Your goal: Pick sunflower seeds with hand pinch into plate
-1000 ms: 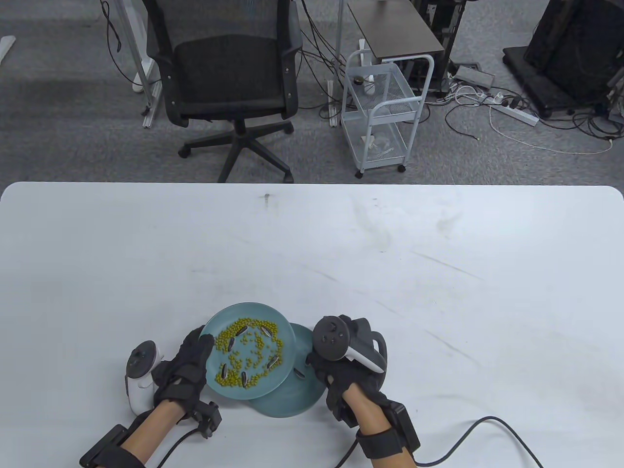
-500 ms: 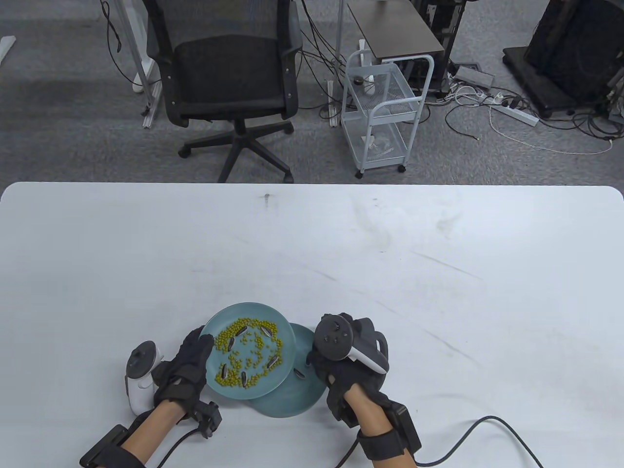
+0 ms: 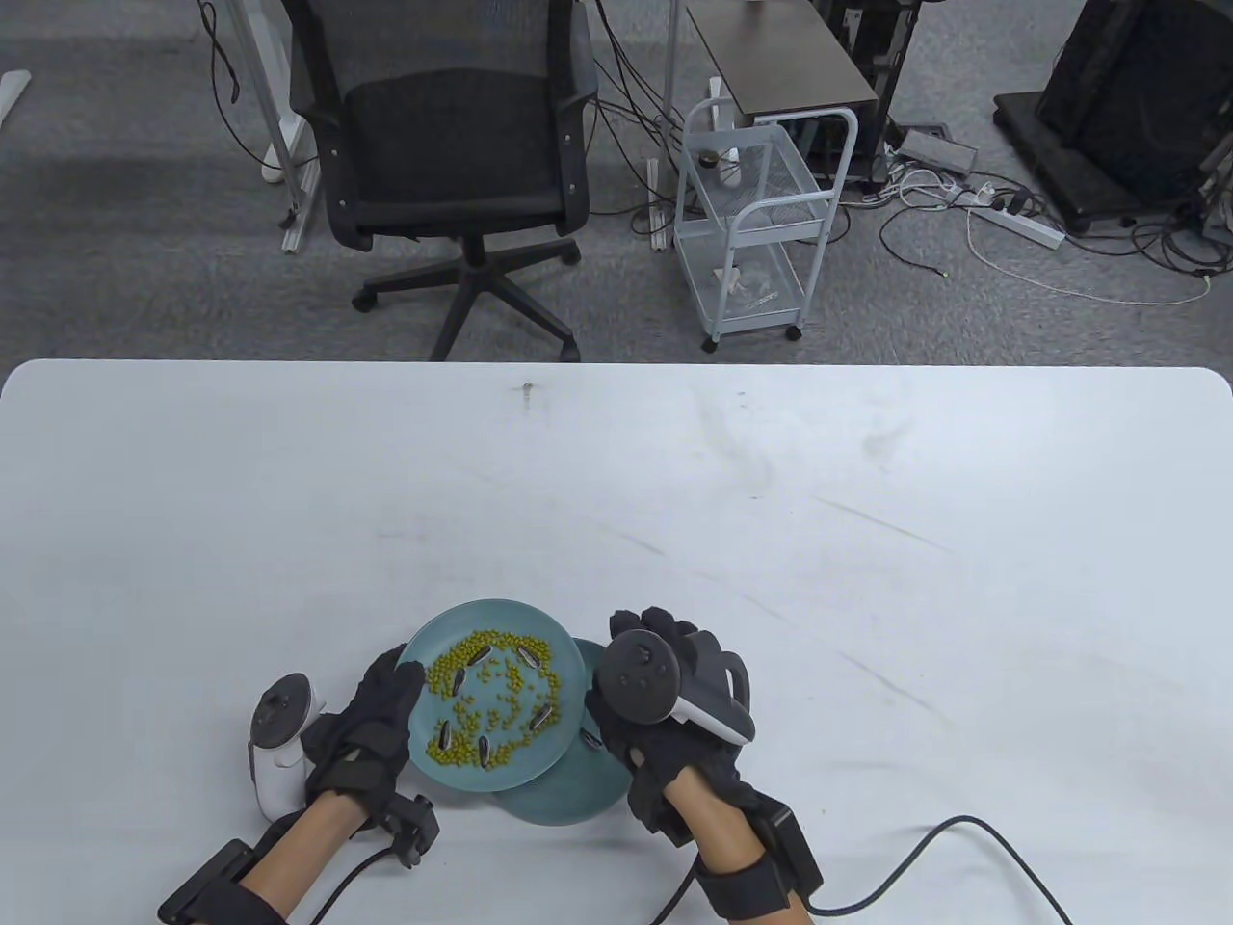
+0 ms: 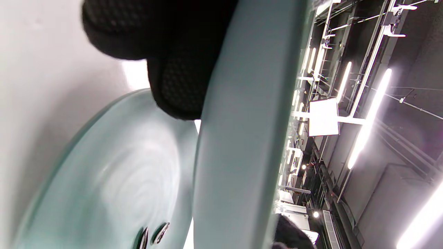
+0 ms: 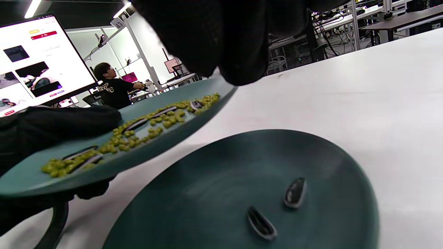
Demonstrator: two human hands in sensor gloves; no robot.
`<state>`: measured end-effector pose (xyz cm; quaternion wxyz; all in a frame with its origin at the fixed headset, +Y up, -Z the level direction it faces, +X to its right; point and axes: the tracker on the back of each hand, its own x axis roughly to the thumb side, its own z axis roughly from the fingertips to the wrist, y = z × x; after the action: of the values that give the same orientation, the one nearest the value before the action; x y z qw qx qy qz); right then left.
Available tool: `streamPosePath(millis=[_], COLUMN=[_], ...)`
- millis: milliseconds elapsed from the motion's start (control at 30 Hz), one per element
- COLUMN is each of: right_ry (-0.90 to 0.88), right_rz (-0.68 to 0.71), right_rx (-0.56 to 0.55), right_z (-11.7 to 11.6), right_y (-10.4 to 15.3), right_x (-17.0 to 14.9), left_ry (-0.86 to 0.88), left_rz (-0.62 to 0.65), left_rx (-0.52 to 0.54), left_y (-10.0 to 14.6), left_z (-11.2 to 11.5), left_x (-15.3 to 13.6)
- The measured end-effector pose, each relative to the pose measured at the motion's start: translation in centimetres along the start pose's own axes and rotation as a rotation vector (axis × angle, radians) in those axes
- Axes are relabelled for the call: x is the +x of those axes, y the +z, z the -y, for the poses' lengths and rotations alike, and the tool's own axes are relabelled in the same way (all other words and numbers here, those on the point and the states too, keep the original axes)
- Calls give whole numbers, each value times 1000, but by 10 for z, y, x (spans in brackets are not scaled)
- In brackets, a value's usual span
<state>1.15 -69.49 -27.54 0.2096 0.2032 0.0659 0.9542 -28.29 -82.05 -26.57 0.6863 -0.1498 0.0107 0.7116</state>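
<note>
My left hand (image 3: pixel 380 713) grips the left rim of a teal plate (image 3: pixel 501 617) and holds it tilted above the table. The plate carries many green beans (image 3: pixel 501 689) and several striped sunflower seeds (image 3: pixel 525 658). Its underside fills the left wrist view (image 4: pixel 242 138). A second teal plate (image 3: pixel 568 795) lies on the table, partly under the first. In the right wrist view it (image 5: pixel 214 180) holds two seeds (image 5: pixel 295 192). My right hand (image 3: pixel 641 621) hovers at the raised plate's right rim. Its fingertips (image 5: pixel 235 52) show no seed.
The white table (image 3: pixel 867 578) stretches far and right of the plates. A black cable (image 3: pixel 963 838) trails from my right wrist along the near edge. An office chair (image 3: pixel 453 145) and a wire cart (image 3: pixel 751 222) stand beyond the table.
My right hand has moved left and a little farther away, from over the lower plate to the raised plate's right rim. My left hand and its plate have barely moved.
</note>
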Motion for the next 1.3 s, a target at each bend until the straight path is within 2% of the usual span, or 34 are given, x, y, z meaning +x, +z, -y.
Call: streamPosePath(millis=[267, 467, 600, 700, 933, 1133, 1300], right_ry=[19, 0, -27, 47, 98, 289, 253], right_rz=[69, 103, 95, 72, -17, -42, -48], right_rx=[58, 108, 155, 173, 177, 109, 115], right_z=[-5, -23, -41, -49, -47, -55, -54], right_y=[-29, -58, -71, -75, -82, -80, -79], right_x=[38, 73, 86, 90, 101, 110, 106], left_ry=[4, 0, 16, 2, 32, 6, 0], left_rz=[-2, 3, 4, 7, 5, 13, 16], left_rx=[-8, -9, -18, -12, 1, 27, 10], left_y=[0, 0, 1, 1, 1, 6, 4], left_z=[1, 2, 4, 3, 2, 9, 9], left_x=[0, -1, -2, -1, -3, -3, -3])
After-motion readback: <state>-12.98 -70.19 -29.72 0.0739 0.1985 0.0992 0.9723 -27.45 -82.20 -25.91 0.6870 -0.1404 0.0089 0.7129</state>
